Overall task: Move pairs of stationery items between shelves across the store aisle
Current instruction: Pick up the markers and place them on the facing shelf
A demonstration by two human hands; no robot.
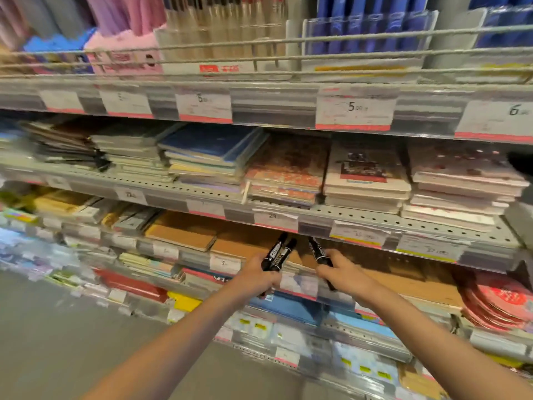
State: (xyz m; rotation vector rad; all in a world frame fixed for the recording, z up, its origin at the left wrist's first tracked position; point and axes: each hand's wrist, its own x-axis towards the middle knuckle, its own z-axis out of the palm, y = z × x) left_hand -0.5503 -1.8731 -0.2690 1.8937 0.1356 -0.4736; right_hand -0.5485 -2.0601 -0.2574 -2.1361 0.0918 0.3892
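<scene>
You are mid-carry, arriving at the shelving with the load in both fists: your left hand (261, 272) is wrapped round a pair of black barrel markers with white labels (278, 252), held side by side and pointing up and away from you, while your right hand (341, 272) is curled round a single black marker with a white label (320, 255) (a second one behind it cannot be made out, since the frame is blurred). Both loads hang in the air just before the front edge of the grey metal shelf with tan kraft-covered notebooks (184, 230), below the perforated grey shelf of stacked patterned notebooks (366, 180), and touch neither. Judging from this, the delivery step is in hand and the put-down is not yet done. The next move calls for picking a bare spot near the shelf's front edge, lowering the barrels flat and parallel to that edge so they do not roll off, then loosening your fingers.
</scene>
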